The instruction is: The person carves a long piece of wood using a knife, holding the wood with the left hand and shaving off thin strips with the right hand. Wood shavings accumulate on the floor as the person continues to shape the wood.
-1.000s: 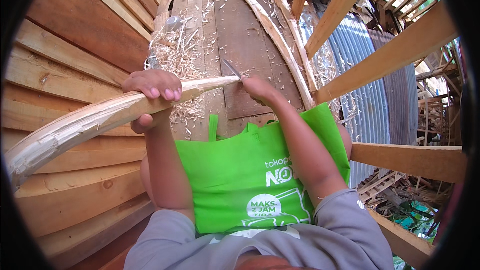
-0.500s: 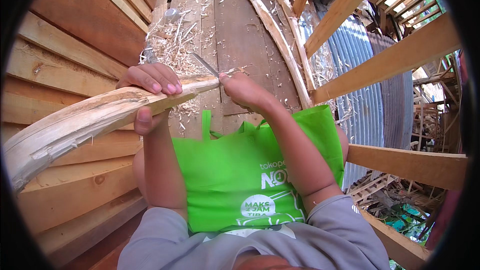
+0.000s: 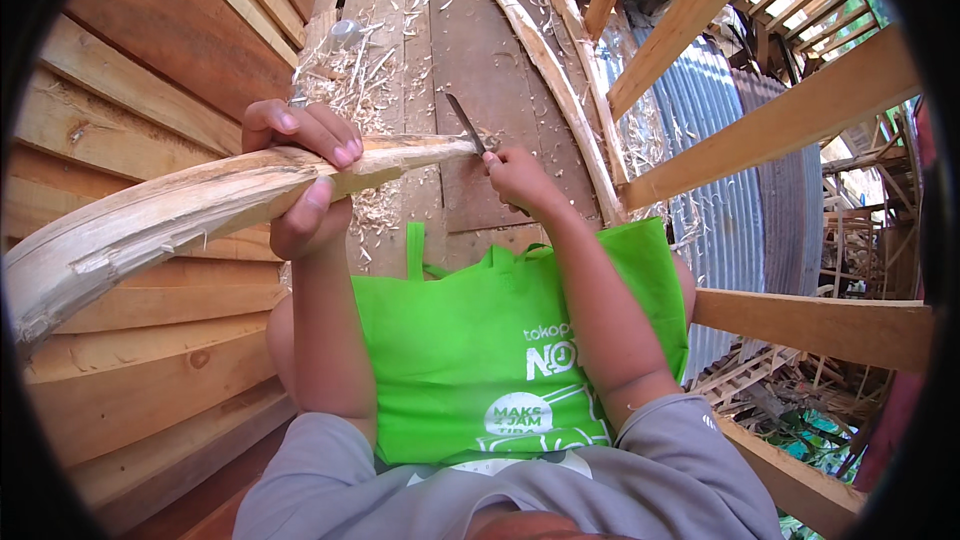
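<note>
The left hand [image 3: 305,175] wraps around a long pale stick [image 3: 200,210]. Its fingers curl over the top and the thumb presses from below, so the stick cannot roll or slip. The stick runs from the lower left up to the middle, with its thin end sticking out past the hand, where it is easy to reach.

The right hand [image 3: 515,175] is closed around a knife [image 3: 465,125]. The blade points up and away from the body and touches the tip of the stick. Cutting away like that keeps the sharp edge off the person.

A green bag [image 3: 500,360] lies over the lap, under both arms, like a cover. Pale shavings [image 3: 360,80] lie on the floor boards [image 3: 480,50] just past the hands.
</note>
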`<state>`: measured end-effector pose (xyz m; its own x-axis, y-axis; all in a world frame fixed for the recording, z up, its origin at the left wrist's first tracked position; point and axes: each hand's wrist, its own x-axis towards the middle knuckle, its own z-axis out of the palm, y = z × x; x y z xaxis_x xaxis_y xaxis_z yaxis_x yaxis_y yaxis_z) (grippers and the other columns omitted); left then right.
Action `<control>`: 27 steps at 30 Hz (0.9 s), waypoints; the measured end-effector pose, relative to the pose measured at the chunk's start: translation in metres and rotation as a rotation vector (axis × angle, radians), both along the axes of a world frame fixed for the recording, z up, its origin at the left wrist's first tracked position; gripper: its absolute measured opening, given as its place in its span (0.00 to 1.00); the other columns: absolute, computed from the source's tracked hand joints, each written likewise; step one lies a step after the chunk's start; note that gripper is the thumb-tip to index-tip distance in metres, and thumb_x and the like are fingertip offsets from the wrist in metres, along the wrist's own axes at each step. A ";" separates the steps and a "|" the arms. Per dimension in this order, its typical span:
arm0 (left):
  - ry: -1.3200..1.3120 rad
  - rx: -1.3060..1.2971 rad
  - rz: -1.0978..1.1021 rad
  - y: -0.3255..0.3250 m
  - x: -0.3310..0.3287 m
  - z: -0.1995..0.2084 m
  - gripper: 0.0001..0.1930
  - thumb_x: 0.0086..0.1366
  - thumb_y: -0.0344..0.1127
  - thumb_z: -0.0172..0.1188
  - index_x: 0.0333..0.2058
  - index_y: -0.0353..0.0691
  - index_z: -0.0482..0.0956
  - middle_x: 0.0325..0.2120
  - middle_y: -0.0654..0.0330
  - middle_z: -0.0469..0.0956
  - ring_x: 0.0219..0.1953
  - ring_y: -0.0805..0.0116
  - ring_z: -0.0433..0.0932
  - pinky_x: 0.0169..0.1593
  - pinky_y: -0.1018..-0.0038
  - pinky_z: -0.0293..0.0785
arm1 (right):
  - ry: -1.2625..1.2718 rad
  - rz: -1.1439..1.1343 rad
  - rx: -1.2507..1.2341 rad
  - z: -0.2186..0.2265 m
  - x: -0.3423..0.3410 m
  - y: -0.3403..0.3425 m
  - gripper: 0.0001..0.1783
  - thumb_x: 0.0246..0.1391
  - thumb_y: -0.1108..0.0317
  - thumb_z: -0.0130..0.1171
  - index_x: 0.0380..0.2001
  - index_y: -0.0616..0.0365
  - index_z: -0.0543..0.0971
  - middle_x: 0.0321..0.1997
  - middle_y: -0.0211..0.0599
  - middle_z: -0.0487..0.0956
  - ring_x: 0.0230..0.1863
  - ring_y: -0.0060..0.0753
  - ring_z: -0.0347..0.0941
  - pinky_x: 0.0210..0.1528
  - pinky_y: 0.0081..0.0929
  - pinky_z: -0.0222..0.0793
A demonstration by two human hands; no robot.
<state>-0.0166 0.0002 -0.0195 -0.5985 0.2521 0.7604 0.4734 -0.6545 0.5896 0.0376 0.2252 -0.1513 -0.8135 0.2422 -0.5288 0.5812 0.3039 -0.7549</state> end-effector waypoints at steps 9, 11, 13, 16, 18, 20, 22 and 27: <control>0.068 -0.057 -0.026 0.001 0.002 0.003 0.28 0.50 0.32 0.58 0.52 0.41 0.62 0.27 0.61 0.64 0.27 0.70 0.67 0.36 0.72 0.66 | -0.012 -0.110 0.146 -0.029 -0.003 0.007 0.28 0.63 0.50 0.47 0.46 0.66 0.80 0.46 0.64 0.79 0.52 0.57 0.76 0.56 0.42 0.68; 0.077 -0.072 -0.150 -0.004 -0.005 0.006 0.26 0.48 0.31 0.59 0.48 0.39 0.63 0.24 0.61 0.65 0.26 0.70 0.68 0.34 0.73 0.67 | -0.109 -0.148 0.162 -0.038 -0.010 0.007 0.30 0.63 0.48 0.45 0.44 0.68 0.80 0.46 0.64 0.79 0.53 0.57 0.76 0.56 0.42 0.68; 0.062 -0.060 -0.196 -0.001 -0.004 0.008 0.23 0.45 0.30 0.59 0.41 0.39 0.63 0.22 0.62 0.64 0.25 0.70 0.67 0.32 0.73 0.65 | -0.160 -0.181 0.137 -0.046 -0.010 0.010 0.33 0.63 0.46 0.43 0.42 0.70 0.80 0.45 0.62 0.80 0.50 0.55 0.77 0.53 0.42 0.69; 0.043 0.017 -0.187 0.002 -0.005 0.000 0.19 0.44 0.29 0.58 0.36 0.42 0.62 0.22 0.61 0.66 0.24 0.70 0.67 0.32 0.73 0.65 | -0.176 -0.155 0.044 -0.026 -0.010 0.003 0.34 0.63 0.43 0.42 0.38 0.69 0.80 0.36 0.54 0.80 0.38 0.47 0.78 0.41 0.40 0.70; 0.071 -0.011 -0.194 0.000 -0.006 -0.001 0.17 0.46 0.31 0.58 0.34 0.45 0.61 0.22 0.63 0.65 0.24 0.70 0.67 0.34 0.73 0.63 | -0.193 -0.095 0.007 -0.015 -0.009 -0.002 0.33 0.63 0.42 0.42 0.33 0.64 0.79 0.26 0.44 0.77 0.25 0.38 0.75 0.28 0.38 0.68; 0.087 -0.028 -0.205 0.000 -0.006 0.000 0.16 0.47 0.31 0.58 0.32 0.47 0.60 0.21 0.64 0.66 0.24 0.71 0.66 0.34 0.73 0.62 | -0.234 -0.091 -0.162 -0.014 -0.010 0.007 0.30 0.63 0.41 0.42 0.28 0.59 0.74 0.19 0.34 0.69 0.18 0.29 0.64 0.21 0.34 0.58; 0.089 -0.034 -0.220 0.000 -0.006 0.000 0.16 0.47 0.31 0.58 0.32 0.47 0.60 0.21 0.65 0.66 0.23 0.71 0.66 0.33 0.73 0.62 | -0.269 -0.123 -0.279 -0.017 -0.012 0.011 0.28 0.63 0.40 0.42 0.25 0.54 0.69 0.16 0.28 0.63 0.15 0.24 0.57 0.17 0.30 0.51; 0.100 -0.025 -0.238 0.000 -0.009 0.001 0.16 0.46 0.32 0.61 0.30 0.48 0.62 0.19 0.67 0.69 0.23 0.73 0.69 0.32 0.75 0.62 | -0.306 -0.134 -0.282 -0.006 -0.012 0.007 0.26 0.64 0.40 0.41 0.24 0.50 0.64 0.16 0.25 0.61 0.15 0.22 0.54 0.17 0.29 0.48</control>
<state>-0.0254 0.0000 -0.0186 -0.4422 0.3958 0.8049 0.3650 -0.7403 0.5646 0.0253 0.2318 -0.1573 -0.5801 0.1468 -0.8012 0.8113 0.0169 -0.5844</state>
